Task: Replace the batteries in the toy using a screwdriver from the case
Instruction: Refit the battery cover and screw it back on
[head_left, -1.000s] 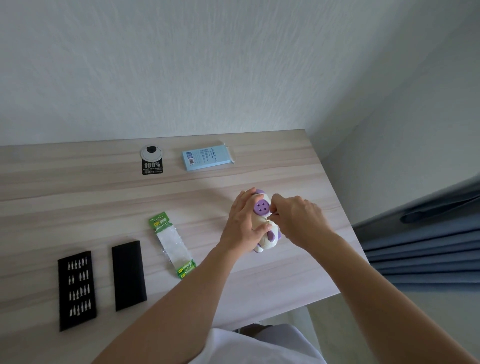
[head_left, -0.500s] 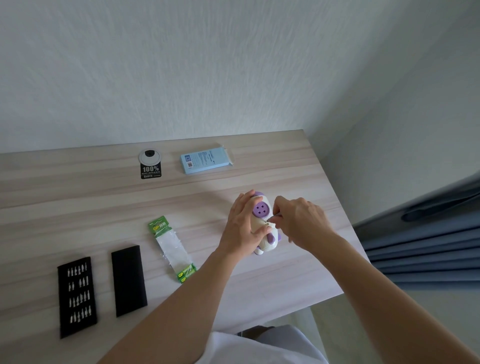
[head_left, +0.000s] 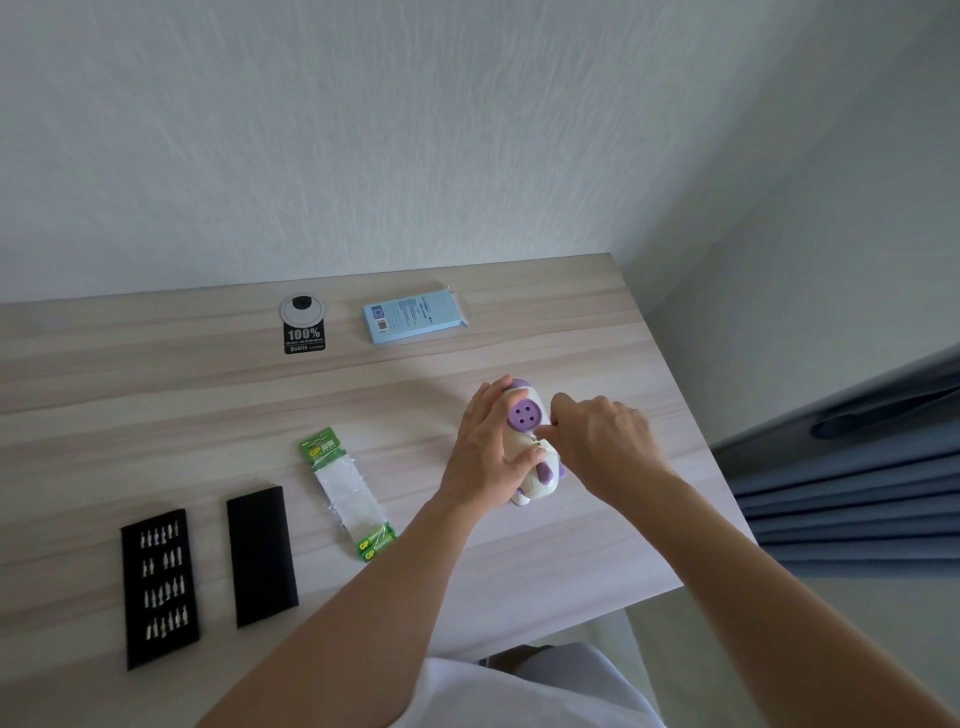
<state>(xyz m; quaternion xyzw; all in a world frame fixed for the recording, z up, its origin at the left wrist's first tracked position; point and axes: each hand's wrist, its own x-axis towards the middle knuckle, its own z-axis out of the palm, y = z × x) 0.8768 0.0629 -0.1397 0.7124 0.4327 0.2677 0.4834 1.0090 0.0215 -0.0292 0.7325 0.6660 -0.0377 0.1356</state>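
The toy (head_left: 524, 415) is white with purple parts and a round purple four-hole disc, and it lies on the wooden desk (head_left: 156, 415) toward the right side. My left hand (head_left: 488, 452) grips the toy from the left, thumb across its body. My right hand (head_left: 597, 441) is curled, its fingertips pinched against the toy's middle; whatever they hold is hidden. A green pack of batteries (head_left: 348, 491) lies to the left of the toy. The black bit tray (head_left: 158, 587) and the black case cover (head_left: 261, 556) sit at the front left.
A light blue box (head_left: 413, 315) and a round cable grommet with a black "100%" label (head_left: 304, 327) lie near the wall. The desk's right edge is close to my right hand, with blue curtains (head_left: 852, 467) beyond it.
Both hands stay on the toy in almost the same place. My right hand's fingers have shifted slightly at the toy's middle.
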